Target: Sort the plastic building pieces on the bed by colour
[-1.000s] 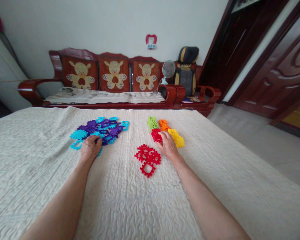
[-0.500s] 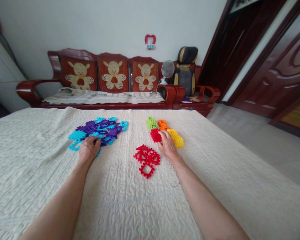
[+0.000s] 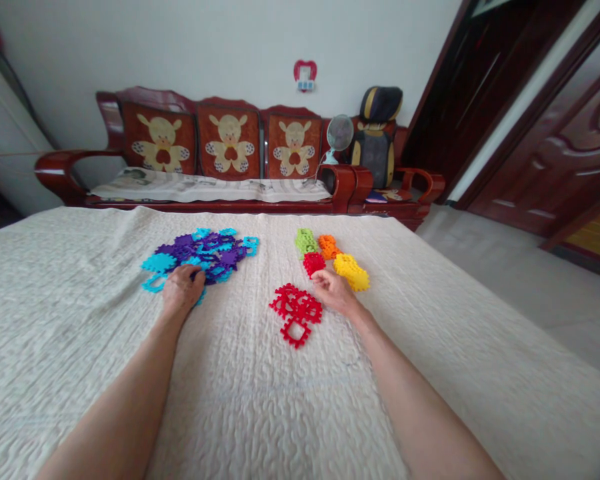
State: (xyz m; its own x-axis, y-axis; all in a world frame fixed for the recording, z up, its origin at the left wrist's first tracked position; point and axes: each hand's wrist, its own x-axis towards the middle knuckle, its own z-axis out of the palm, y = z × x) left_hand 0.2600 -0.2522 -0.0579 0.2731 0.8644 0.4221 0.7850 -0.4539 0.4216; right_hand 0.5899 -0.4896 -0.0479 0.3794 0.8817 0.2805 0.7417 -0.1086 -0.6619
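My left hand point(image 3: 184, 288) rests at the near edge of a mixed pile of purple and light blue interlocking plastic pieces point(image 3: 215, 253). Its fingers are curled in, and dark purple shows between them; what they grip is hidden. Just off the near side of a small red stack of pieces point(image 3: 313, 263) is my right hand point(image 3: 334, 289), fingers bent, a small gap at the thumb, no piece visible in it. Loose red pieces point(image 3: 296, 303) lie to its left, with a square red frame point(image 3: 296, 345) nearest me.
Behind the red stack stand a green stack point(image 3: 306, 241) and an orange stack point(image 3: 329, 246). A yellow row of pieces point(image 3: 352, 272) leans over to the right. A quilted cream cloth point(image 3: 240, 400) covers the table; a wooden sofa point(image 3: 75, 175) stands beyond.
My right hand has let go of the red stack and drawn back a little towards me. The left hand stays at the purple and blue pile. The view has tilted slightly.
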